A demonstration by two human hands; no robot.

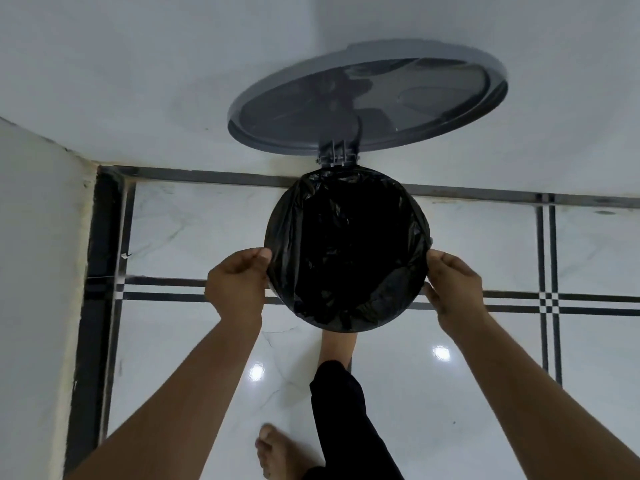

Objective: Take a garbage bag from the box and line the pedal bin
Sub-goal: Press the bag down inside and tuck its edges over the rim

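Note:
I look straight down into the round pedal bin, whose mouth is filled by a black garbage bag (346, 251) folded over the rim all around. The grey lid (367, 98) stands open against the wall, hinged at the far side. My left hand (237, 284) pinches the bag's edge at the left of the rim. My right hand (453, 289) grips the bag's edge at the right of the rim. A bare foot (336, 349) reaches under the bin's near side, where the pedal is hidden. No box is in view.
The bin stands on glossy white floor tiles (207, 358) with black stripe borders, close to a white wall (138, 81) behind and another wall (38, 271) at the left. My other bare foot (277, 452) rests on the floor near the bottom edge.

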